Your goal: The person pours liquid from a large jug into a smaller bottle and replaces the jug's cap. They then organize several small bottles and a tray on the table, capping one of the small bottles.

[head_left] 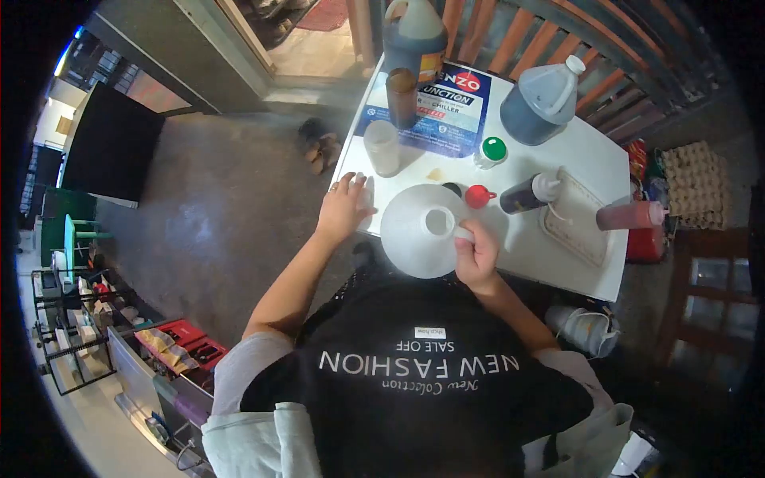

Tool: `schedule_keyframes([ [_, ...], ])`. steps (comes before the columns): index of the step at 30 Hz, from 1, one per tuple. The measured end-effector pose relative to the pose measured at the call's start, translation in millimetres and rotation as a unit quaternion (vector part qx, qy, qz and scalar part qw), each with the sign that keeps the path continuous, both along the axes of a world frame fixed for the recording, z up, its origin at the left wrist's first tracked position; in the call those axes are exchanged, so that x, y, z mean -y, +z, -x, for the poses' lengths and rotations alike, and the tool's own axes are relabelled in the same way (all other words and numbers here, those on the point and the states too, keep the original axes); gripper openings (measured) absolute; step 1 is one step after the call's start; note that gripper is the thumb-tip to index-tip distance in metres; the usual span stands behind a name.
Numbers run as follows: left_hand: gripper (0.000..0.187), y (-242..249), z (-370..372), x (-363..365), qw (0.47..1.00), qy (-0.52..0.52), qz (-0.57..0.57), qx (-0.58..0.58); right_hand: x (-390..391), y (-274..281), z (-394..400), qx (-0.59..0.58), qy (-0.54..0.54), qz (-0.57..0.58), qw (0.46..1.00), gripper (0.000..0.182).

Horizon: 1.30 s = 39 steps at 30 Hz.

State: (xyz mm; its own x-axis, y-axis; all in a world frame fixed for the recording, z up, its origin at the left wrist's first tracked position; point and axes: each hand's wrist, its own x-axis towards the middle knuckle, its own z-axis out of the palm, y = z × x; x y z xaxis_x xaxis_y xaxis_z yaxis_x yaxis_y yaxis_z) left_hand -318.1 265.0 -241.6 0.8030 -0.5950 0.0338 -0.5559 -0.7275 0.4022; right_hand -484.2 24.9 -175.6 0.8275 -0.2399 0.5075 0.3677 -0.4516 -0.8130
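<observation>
A white translucent plastic jug point(410, 231) with an uncapped mouth is at the table's front edge. My right hand point(476, 253) is closed around its handle. To the left, my left hand point(343, 209) is at the table edge, fingers curled by a pale, see-through thing I cannot make out. Beyond the jug lie a red cap point(478, 196) and a dark round cap point(453, 189), partly hidden. A translucent cup point(382, 150) stands past my left hand. Right of the red cap is a squeeze bottle point(522, 196) of dark liquid with a white nozzle.
On the white table point(586, 171) stand a large dark-filled jug point(414, 44), another jug point(538, 103), a brown container point(402, 99) and a green-lidded jar point(491, 151). A white tray point(570, 223) and a pink-red bottle point(629, 215) are at right. Egg trays point(701, 187) are stacked beyond.
</observation>
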Motion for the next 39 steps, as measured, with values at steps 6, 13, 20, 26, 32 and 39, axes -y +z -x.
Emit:
schedule_keyframes([
  [6, 0.108, 70, 12, -6, 0.881, -0.197, 0.254, -0.346, -25, 59, -16, -0.050, -0.027, 0.080, 0.995, 0.013],
  [13, 0.137, 56, 3, 20, 0.805, -0.244, 0.355, -0.408, -52, 107, -55, -0.151, -0.094, 0.108, 0.978, 0.017],
  [20, 0.128, 24, -12, 35, 0.740, -0.227, 0.367, -0.517, -62, 114, -91, -0.263, -0.115, 0.141, 0.947, 0.027],
  [26, 0.109, 26, -22, 42, 0.688, -0.288, 0.368, -0.555, -65, 114, -111, -0.335, -0.128, 0.179, 0.916, 0.027],
  [32, 0.104, 14, -12, 49, 0.593, -0.260, 0.385, -0.657, -68, 119, -122, -0.374, -0.139, 0.208, 0.893, 0.028],
  [39, 0.101, 23, -6, 54, 0.486, -0.235, 0.369, -0.757, -68, 122, -128, -0.405, -0.137, 0.250, 0.869, 0.027],
])
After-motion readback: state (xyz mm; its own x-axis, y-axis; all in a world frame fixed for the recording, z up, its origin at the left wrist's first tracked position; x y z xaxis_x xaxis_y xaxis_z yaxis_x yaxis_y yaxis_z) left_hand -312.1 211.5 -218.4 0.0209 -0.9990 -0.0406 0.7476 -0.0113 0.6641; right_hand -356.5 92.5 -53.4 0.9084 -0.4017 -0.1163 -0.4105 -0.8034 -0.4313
